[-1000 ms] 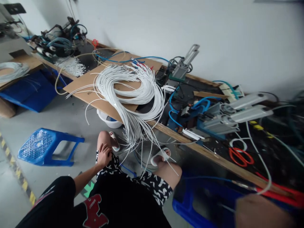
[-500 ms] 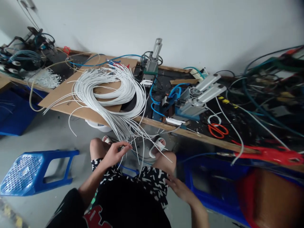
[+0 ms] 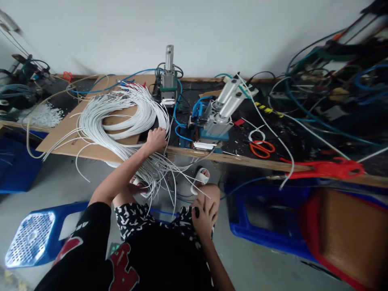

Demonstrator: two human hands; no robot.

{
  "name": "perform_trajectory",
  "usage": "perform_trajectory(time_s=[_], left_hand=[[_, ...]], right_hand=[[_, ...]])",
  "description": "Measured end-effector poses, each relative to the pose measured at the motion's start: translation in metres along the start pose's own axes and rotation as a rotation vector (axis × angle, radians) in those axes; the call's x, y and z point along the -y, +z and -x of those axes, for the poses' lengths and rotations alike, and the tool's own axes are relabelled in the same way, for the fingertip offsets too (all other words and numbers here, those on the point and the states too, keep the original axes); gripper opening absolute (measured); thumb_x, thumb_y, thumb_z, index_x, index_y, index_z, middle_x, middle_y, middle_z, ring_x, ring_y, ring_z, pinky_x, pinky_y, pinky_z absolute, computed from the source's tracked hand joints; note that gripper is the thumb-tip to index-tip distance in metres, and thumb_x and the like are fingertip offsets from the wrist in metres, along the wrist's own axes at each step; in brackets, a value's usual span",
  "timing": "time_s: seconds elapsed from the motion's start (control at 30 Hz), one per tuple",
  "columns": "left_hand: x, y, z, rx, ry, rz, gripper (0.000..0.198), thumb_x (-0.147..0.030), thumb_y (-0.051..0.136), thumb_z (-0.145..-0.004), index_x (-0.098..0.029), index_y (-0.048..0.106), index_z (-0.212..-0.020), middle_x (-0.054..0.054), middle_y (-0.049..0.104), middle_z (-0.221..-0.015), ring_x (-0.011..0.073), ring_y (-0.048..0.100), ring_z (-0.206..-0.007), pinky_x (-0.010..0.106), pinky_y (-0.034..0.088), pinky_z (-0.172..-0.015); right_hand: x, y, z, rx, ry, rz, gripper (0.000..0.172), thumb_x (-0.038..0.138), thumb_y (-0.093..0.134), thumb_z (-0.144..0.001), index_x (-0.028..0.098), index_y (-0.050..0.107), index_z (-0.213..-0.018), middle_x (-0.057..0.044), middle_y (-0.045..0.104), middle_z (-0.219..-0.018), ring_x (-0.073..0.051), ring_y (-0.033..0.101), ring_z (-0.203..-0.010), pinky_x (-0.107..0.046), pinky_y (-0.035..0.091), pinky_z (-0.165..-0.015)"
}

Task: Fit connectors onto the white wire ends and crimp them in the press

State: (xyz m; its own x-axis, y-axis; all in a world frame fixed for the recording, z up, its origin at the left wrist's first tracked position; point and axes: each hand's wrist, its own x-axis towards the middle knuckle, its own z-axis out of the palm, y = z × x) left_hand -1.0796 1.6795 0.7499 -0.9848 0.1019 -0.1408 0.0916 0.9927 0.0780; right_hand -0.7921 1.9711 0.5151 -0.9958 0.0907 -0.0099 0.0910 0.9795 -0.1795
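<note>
A large loop of white cables (image 3: 91,121) lies on a flat sheet of cardboard on the bench, its loose ends hanging over the front edge. My left hand (image 3: 157,139) is on the near right side of the loop, its fingers curled round some of the cables; the fingertips are partly hidden. My right hand (image 3: 204,214) rests on my right thigh near the knee, fingers spread, holding nothing. Just right of the loop stands a small press (image 3: 168,81) with an upright metal cylinder.
A twin-cylinder press (image 3: 220,111) with blue air hoses stands mid-bench. Orange-handled scissors (image 3: 262,148) and a red tool (image 3: 333,169) lie further right. Blue stools (image 3: 30,238) stand at left and right on the floor. Small white scraps (image 3: 45,115) are heaped at the left.
My left hand has reached forward from above my lap onto the cable loop. My right hand has moved inward along the thigh to the knee. The view has swung to the right.
</note>
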Motion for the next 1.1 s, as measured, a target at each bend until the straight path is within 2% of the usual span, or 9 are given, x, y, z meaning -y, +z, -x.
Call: perform_trajectory(time_s=[0.13,0.23,0.43,0.57,0.67,0.73,0.9,1.0,1.1], left_hand=[[-0.008,0.001,-0.006,-0.041,0.014,-0.091,0.028,-0.012,0.057,-0.088,-0.005,0.064,-0.114,0.025,0.067,-0.119,0.0363,0.061,-0.116,0.048,0.044,-0.098],[-0.010,0.002,-0.012,-0.034,-0.005,-0.090,0.025,-0.008,0.053,-0.088,-0.007,0.067,-0.108,0.023,0.069,-0.111,0.0333,0.065,-0.109,0.044,0.047,-0.091],[0.004,-0.006,-0.017,-0.065,-0.107,-0.032,0.019,-0.025,0.058,-0.090,-0.012,0.070,-0.094,0.021,0.072,-0.095,0.0344,0.070,-0.094,0.041,0.051,-0.079],[0.009,-0.008,-0.015,-0.165,-0.140,0.051,0.013,-0.028,0.061,-0.087,-0.017,0.066,-0.094,0.016,0.073,-0.092,0.0326,0.069,-0.091,0.040,0.050,-0.078],[0.013,-0.007,-0.019,-0.286,-0.199,0.217,0.009,-0.020,0.064,-0.081,-0.020,0.061,-0.090,0.011,0.070,-0.088,0.0297,0.067,-0.090,0.038,0.048,-0.080],[0.019,-0.007,-0.024,-0.373,-0.234,0.408,0.010,-0.014,0.063,-0.077,-0.021,0.058,-0.081,0.006,0.063,-0.077,0.0261,0.064,-0.084,0.036,0.047,-0.080],[0.034,-0.010,-0.031,-0.666,-0.131,0.880,0.016,-0.010,0.058,-0.077,-0.021,0.048,-0.069,-0.003,0.049,-0.064,0.0143,0.049,-0.065,0.028,0.045,-0.073],[0.036,-0.022,-0.032,-0.737,-0.104,1.104,0.012,-0.013,0.058,-0.079,-0.020,0.049,-0.075,-0.003,0.052,-0.068,0.0112,0.049,-0.060,0.025,0.044,-0.064],[0.035,-0.050,-0.033,-0.772,-0.061,1.297,0.006,-0.020,0.058,-0.086,-0.021,0.052,-0.089,-0.003,0.057,-0.075,0.0096,0.051,-0.057,0.023,0.044,-0.058]], right_hand=[[-0.006,-0.001,-0.018,-0.044,-0.023,-0.025,0.040,0.035,0.046,-0.097,0.024,0.076,-0.122,-0.011,0.051,-0.158,-0.043,0.021,-0.157,-0.071,0.027,-0.117],[-0.007,-0.002,-0.034,-0.098,-0.032,-0.063,0.038,0.033,0.046,-0.097,0.023,0.077,-0.119,-0.010,0.059,-0.151,-0.039,0.029,-0.155,-0.067,0.024,-0.120],[-0.012,-0.001,-0.061,-0.091,-0.056,-0.134,0.039,0.031,0.046,-0.097,0.022,0.078,-0.116,-0.009,0.065,-0.144,-0.036,0.033,-0.153,-0.063,0.013,-0.125],[-0.016,0.002,-0.068,-0.096,-0.071,-0.153,0.037,0.030,0.047,-0.096,0.024,0.079,-0.113,-0.007,0.066,-0.144,-0.035,0.036,-0.151,-0.062,0.014,-0.125],[-0.020,0.005,-0.071,-0.114,-0.092,-0.166,0.035,0.030,0.049,-0.094,0.025,0.079,-0.112,-0.007,0.067,-0.142,-0.034,0.038,-0.150,-0.063,0.017,-0.124],[-0.021,0.006,-0.072,-0.110,-0.097,-0.180,0.034,0.030,0.050,-0.093,0.024,0.079,-0.111,-0.008,0.069,-0.139,-0.034,0.042,-0.147,-0.064,0.018,-0.123],[-0.021,0.008,-0.072,-0.096,-0.066,-0.189,0.035,0.031,0.047,-0.094,0.023,0.078,-0.111,-0.006,0.069,-0.139,-0.033,0.048,-0.141,-0.064,0.015,-0.123],[-0.019,0.007,-0.073,-0.121,-0.067,-0.185,0.036,0.032,0.046,-0.095,0.023,0.077,-0.112,-0.006,0.069,-0.139,-0.032,0.045,-0.143,-0.062,0.016,-0.124],[-0.017,0.005,-0.073,-0.127,-0.055,-0.198,0.036,0.033,0.045,-0.095,0.023,0.077,-0.109,-0.007,0.068,-0.139,-0.031,0.041,-0.147,-0.060,0.017,-0.124]])
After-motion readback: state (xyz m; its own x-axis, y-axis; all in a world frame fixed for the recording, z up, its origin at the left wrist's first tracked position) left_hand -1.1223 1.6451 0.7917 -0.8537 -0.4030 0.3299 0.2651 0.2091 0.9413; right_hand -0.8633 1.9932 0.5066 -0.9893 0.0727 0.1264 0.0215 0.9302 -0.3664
